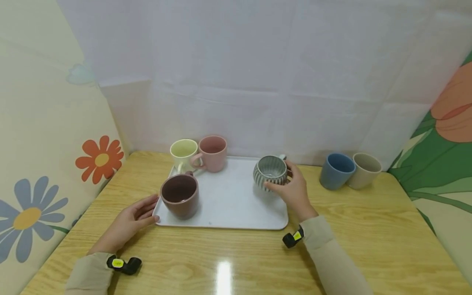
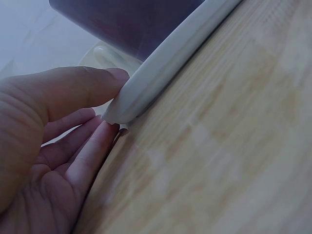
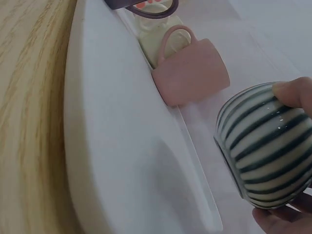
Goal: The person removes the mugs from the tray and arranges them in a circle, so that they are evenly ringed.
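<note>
Striped cup [image 1: 270, 173]: over the right part of the white tray [image 1: 228, 200], its base clear of the surface in the right wrist view, a shadow on the tray below. Round-bellied, dark vertical stripes, glossy. Likely ceramic: rigid, moderate weight for its size, liable to chip on a hard knock. The glaze probably turns slick under damp fingers, and the belly, tapering to the base, would favour a hold at or just above its widest part. Handle [image 1: 283, 157] at the far side, a second sound place to take hold.

Right hand [image 1: 295, 191]: curled round the cup, thumb on the near side by the rim, other fingers across the belly and under it. Gap about cup-wide; hold looks secure, if one-sided.

Left hand [image 1: 130, 221]: thumb and fingertips nearly closed, pinching the tray's front-left corner. Tray looks thin and stiff; the raised rim gives a fair edge to steady.

Further out: plum mug [image 1: 180, 200] upright on the tray near that corner. Pink mug [image 1: 214, 157] and pale yellow mug [image 1: 183, 151] side by side toward the back left. Blue cup [image 1: 334, 175] and beige cup [image 1: 365, 174] close together on the wooden table [image 1: 258, 258], right of the tray.
</note>
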The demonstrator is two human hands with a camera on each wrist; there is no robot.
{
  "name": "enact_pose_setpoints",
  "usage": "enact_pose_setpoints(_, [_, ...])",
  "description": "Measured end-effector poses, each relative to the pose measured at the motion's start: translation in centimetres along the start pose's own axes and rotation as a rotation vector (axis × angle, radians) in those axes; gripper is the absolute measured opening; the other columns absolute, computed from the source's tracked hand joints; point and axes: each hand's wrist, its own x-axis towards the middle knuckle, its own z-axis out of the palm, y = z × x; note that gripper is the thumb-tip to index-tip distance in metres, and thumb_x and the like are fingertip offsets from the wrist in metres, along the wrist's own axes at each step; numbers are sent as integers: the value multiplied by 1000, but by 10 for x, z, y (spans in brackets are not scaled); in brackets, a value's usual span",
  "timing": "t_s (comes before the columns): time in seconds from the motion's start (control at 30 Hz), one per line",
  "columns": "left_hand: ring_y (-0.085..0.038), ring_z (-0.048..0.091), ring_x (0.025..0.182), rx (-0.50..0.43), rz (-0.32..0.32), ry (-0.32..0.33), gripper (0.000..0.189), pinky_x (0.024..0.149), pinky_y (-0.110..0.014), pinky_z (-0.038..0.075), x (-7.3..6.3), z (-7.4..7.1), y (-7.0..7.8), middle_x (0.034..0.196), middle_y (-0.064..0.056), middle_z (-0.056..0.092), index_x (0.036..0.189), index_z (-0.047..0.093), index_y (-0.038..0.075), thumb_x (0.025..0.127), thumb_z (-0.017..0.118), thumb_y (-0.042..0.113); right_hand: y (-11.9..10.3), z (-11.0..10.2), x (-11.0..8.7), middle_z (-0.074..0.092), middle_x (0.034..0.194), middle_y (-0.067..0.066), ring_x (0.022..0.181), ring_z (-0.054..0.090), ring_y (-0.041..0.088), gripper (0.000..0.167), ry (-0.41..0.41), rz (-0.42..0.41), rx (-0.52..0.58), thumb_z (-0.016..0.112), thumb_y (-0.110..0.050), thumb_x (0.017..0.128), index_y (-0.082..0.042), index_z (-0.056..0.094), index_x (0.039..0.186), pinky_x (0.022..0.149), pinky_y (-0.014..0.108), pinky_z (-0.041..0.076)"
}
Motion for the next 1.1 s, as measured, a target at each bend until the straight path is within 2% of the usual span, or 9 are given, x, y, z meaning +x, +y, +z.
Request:
enact_pose_setpoints(0.2, [15, 51, 115, -24, 22, 7, 80, 94, -10, 48, -2, 0, 0, 155, -32, 36, 157, 26, -5, 95, 73, 14, 1, -13, -6, 48, 146, 13, 132, 46, 31, 93, 80, -11, 6, 92, -21, 75, -9, 41, 152, 110, 45, 47])
enact_pose_setpoints(0.4, [15, 50, 115, -4, 6, 12, 81, 94, -10, 48, -2, -1, 0, 155, -30, 36, 158, 27, -3, 95, 74, 18, 1, -30, -11, 48, 144, 15, 130, 47, 32, 92, 132, -49, 14, 92, -18, 75, -6, 43, 151, 109, 46, 47])
enact_pose_setpoints(0.7, [14, 49, 116, 46, -21, 22, 84, 94, -10, 48, -1, -1, -1, 156, -27, 38, 158, 28, -1, 94, 75, 26, -3, -65, -23, 47, 141, 20, 126, 49, 33, 86, 211, -135, -52, 90, -9, 77, -1, 44, 149, 108, 49, 47])
enact_pose_setpoints(0.77, [14, 49, 116, 51, -22, 21, 84, 94, -10, 48, -1, -1, 0, 156, -27, 38, 158, 28, -1, 94, 75, 26, -5, -74, -25, 47, 140, 20, 125, 49, 31, 84, 232, -147, -67, 89, -8, 78, 0, 44, 149, 107, 45, 48])
enact_pose_setpoints(0.97, [15, 49, 117, 29, -6, 16, 82, 95, -10, 48, -2, -2, 2, 157, -28, 36, 158, 27, -2, 95, 74, 22, -5, -94, -31, 49, 136, 18, 121, 50, 27, 83, 311, -153, -121, 89, -12, 77, -2, 46, 148, 96, 17, 48])
enact_pose_setpoints(1.03, [15, 48, 116, 22, -5, 15, 82, 95, -10, 47, -3, -1, 2, 157, -28, 36, 158, 27, -2, 95, 74, 21, -3, -100, -33, 50, 135, 16, 121, 50, 26, 84, 331, -148, -128, 90, -12, 77, -3, 46, 148, 96, 15, 47])
enact_pose_setpoints(1.1, [16, 48, 116, 21, -6, 14, 81, 95, -9, 47, -4, -1, 3, 156, -28, 36, 158, 28, -3, 95, 74, 20, -2, -106, -35, 51, 137, 15, 122, 50, 26, 85, 352, -140, -129, 90, -13, 77, -5, 46, 149, 98, 19, 49])
